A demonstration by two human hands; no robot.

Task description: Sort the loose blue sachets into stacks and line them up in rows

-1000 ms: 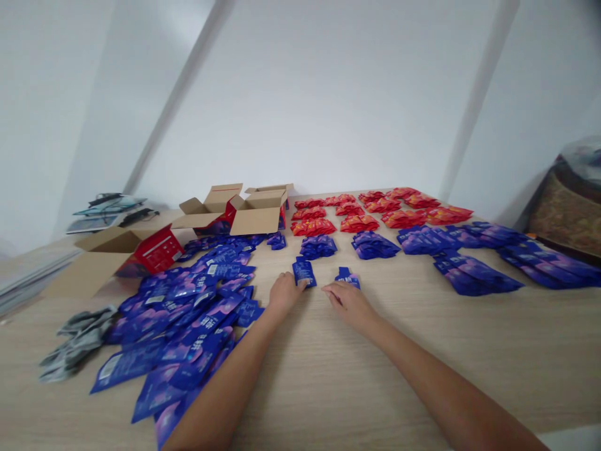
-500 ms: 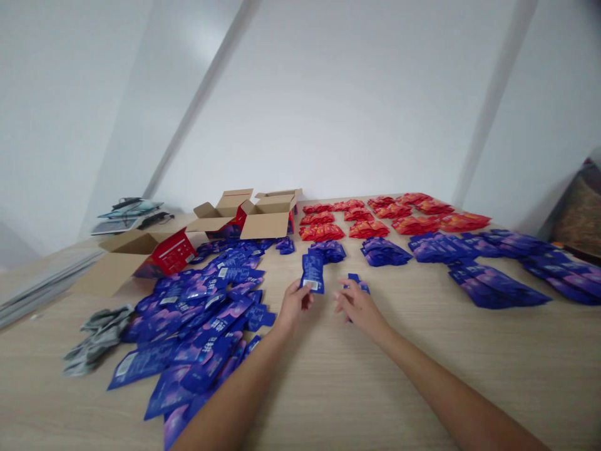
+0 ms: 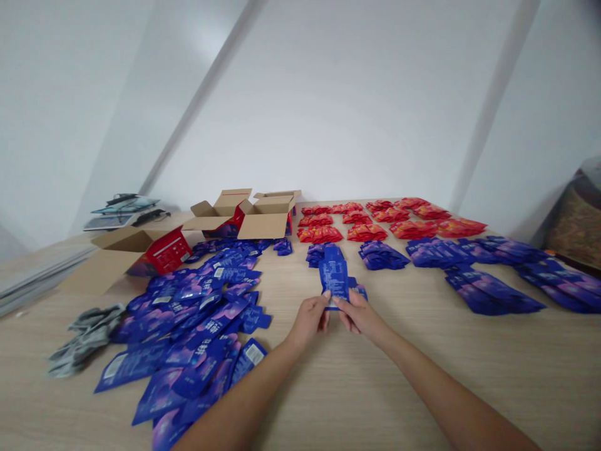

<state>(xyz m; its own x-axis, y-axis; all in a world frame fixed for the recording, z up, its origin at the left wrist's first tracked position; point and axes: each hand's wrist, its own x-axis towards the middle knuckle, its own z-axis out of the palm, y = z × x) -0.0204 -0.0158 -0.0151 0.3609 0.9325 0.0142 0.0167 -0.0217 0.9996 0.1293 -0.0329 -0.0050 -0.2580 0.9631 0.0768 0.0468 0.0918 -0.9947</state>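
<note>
My left hand [image 3: 310, 319] and my right hand [image 3: 360, 315] meet over the middle of the wooden table [image 3: 422, 369]. Together they hold a blue sachet [image 3: 333, 277] upright by its lower edge, its printed back facing me. Another blue sachet [image 3: 360, 290] lies on the table just behind my right hand. A large loose heap of blue sachets [image 3: 197, 313] spreads to the left of my left arm.
Neat stacks of blue sachets [image 3: 488, 275] and red sachets [image 3: 389, 219] fill the far and right side. Open cardboard boxes [image 3: 244, 216] and a red-sided box [image 3: 136, 254] stand at the back left. Grey wrappers [image 3: 84, 335] lie at the left.
My left hand lifted a blue sachet off the table and brought it to the centre. My right hand left the sachet lying on the table and joined the grip.
</note>
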